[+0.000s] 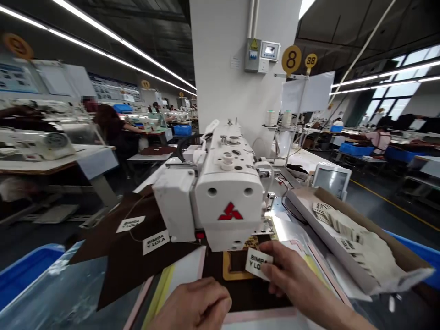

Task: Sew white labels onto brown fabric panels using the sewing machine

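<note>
My right hand [285, 270] pinches a white label [257, 263] printed with dark letters between thumb and fingers. The label is tilted just right of a yellow frame [227, 266] that lies on dark brown fabric [247, 291] under the sewing machine head [228, 197]. My left hand [197, 305] is curled closed at the fabric's lower left; its fingertips and anything in them are hidden. To the left, more brown fabric [120, 247] carries two similar labels, one [156, 241] nearer the machine and the other [130, 223] farther left.
A cardboard box [302, 206] with stacks of labels [357, 238] stands on the right. Behind it is a small screen [330, 181]. A blue bin [30, 266] sits at the lower left. Thread cones [271, 118] stand behind the machine. A person [108, 121] sits at another station.
</note>
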A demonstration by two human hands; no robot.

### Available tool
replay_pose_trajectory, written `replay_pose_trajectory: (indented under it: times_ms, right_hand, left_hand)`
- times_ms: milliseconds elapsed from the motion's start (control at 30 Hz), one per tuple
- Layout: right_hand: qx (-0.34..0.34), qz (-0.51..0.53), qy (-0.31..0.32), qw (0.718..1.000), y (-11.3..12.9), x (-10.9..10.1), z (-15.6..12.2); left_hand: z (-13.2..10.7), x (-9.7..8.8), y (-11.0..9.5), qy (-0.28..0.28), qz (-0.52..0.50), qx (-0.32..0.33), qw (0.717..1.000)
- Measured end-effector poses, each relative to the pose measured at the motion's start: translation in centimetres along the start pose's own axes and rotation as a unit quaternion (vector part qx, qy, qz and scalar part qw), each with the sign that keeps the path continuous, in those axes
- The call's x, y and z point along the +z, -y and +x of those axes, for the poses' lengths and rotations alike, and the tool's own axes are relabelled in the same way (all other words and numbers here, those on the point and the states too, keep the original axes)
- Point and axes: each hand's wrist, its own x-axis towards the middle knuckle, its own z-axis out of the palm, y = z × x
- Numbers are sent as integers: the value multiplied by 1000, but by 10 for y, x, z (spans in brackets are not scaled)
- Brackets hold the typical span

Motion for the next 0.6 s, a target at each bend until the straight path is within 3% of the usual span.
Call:
replay_pose_trajectory:
  times_ms: [133, 267, 333, 600]
  right_hand:
    - [33, -7, 64, 997, 0, -14, 15]
    - [44, -15, 103, 994, 13, -5, 32]
    - [36, -56, 118, 991, 21, 0, 41]
    - [-14, -155, 115, 981, 31, 7, 59]
  left_hand:
    - [-2, -3, 10, -91, 165, 180, 965]
    - [2, 3, 14, -138, 251, 276, 917]
    - [6, 4, 14, -127, 274, 281, 911]
    - [19, -5, 14, -3, 322, 188, 928]
